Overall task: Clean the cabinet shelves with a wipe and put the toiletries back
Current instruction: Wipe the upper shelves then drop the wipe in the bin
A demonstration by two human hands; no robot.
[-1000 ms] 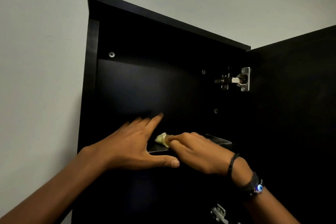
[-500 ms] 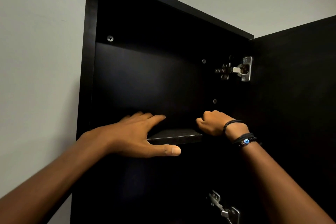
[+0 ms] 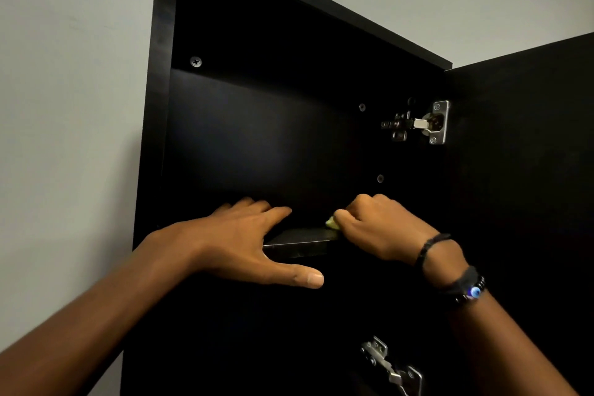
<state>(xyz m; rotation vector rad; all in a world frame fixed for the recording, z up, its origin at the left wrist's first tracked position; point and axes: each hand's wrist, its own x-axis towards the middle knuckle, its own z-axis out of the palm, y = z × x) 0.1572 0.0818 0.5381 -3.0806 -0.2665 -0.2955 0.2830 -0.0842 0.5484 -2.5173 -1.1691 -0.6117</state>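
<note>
A black wall cabinet (image 3: 225, 145) stands open in front of me. Its upper shelf (image 3: 299, 239) shows as a dark board edge between my hands. My left hand (image 3: 244, 241) lies flat on the left part of that shelf, fingers straight and thumb spread below the edge. My right hand (image 3: 379, 228) is curled over a pale yellow wipe (image 3: 332, 222) and presses it on the shelf's right part. Only a small corner of the wipe shows past my fingers. No toiletries are in view.
The cabinet door (image 3: 520, 202) hangs open at the right, held by a metal hinge (image 3: 421, 124) above and a second hinge (image 3: 392, 366) below. A grey wall (image 3: 64, 106) lies left of and above the cabinet. The space below the shelf is dark.
My right hand went from the shelf's middle to its right end with the wipe, then came back slightly left; the wipe's corner shows again. My left hand stayed on the shelf.
</note>
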